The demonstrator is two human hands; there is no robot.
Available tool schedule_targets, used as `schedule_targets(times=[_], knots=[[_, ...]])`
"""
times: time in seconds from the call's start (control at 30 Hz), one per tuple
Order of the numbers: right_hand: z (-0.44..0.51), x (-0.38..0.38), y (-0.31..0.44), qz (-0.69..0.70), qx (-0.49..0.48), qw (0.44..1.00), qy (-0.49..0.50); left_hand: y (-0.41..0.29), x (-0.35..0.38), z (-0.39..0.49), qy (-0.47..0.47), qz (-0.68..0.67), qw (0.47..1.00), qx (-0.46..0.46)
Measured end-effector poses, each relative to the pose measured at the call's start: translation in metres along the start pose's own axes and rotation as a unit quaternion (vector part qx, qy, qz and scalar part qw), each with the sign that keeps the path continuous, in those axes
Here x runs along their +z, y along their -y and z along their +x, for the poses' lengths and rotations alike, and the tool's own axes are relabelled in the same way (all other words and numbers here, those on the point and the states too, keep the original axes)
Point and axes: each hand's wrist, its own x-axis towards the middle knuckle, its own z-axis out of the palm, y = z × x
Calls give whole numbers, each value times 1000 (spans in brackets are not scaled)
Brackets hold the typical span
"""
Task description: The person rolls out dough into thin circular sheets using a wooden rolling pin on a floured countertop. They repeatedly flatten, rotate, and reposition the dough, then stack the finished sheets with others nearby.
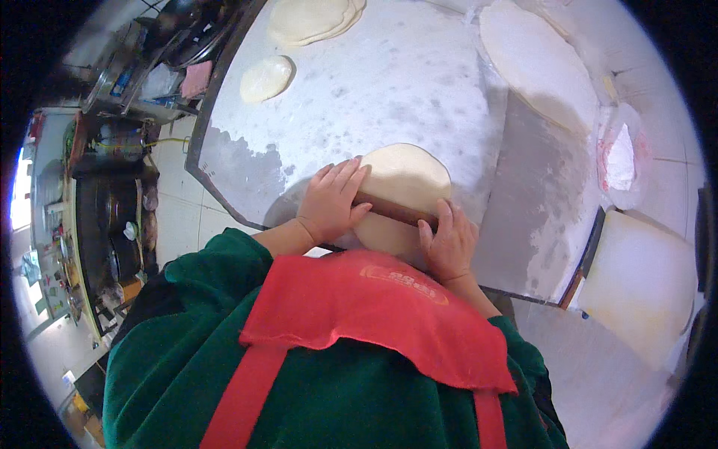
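A wooden rolling pin (395, 211) lies across a flat round of dough (408, 168) close to the near edge of the floured table (359, 106). My left hand (335, 196) rests over the pin's left end, its fingers pointing away from me and its thumb along the wood. Over the right end is my right hand (449, 238), with the thumb and fingers bent around the pin. The pin's two ends are hidden under my hands. Dough shows on both sides of the pin, and its nearest edge reaches towards my red apron (359, 303).
At the far left of the table lie a smaller dough round (266, 78) and a stack of flat dough rounds (314, 19). A large dough sheet (538, 62) is at the far right. Beside it sits a bag of white powder (621, 157). A pale board (639, 286) stands right of the table.
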Motion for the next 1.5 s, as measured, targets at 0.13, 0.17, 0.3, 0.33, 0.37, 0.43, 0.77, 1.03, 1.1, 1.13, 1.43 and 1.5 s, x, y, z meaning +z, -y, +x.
schedule_targets(times=[0.13, 0.17, 0.3, 0.33, 0.37, 0.43, 0.77, 1.03, 1.1, 1.13, 1.43, 1.5], knots=[[32, 29, -26, -30, 25, 999, -8, 24, 26, 30, -61, 7, 998, 31], [46, 36, -35, -29, 8, 998, -56, 30, 29, 43, -51, 10, 998, 31], [97, 32, -49, 1, 49, 996, 78, 29, 9, 92, -64, 13, 996, 56], [103, 24, -45, 11, 26, 1000, 9, 22, -1, 95, -118, 0, 991, 57], [103, 15, -38, 12, 19, 1000, -18, 16, -12, 95, -131, 11, 991, 36], [88, -1, -20, -15, 6, 999, -31, 3, -27, 80, -143, 17, 989, -28], [102, 44, -67, -58, 0, 998, -20, 44, 42, 94, -116, -2, 992, 56], [99, -7, -11, -129, 37, 989, 66, 3, -36, 94, -191, 33, 979, 66], [76, 8, -20, -53, 21, 998, 24, 7, -22, 73, -156, 21, 980, 125], [73, 19, -30, -46, 14, 999, 1, 13, -9, 72, -98, 15, 991, 95], [192, 28, -81, -46, -69, 991, -103, 44, 2, 191, -150, 78, 985, 33], [191, 25, -70, 8, -35, 992, -121, 34, -13, 186, -170, 82, 982, 29]])
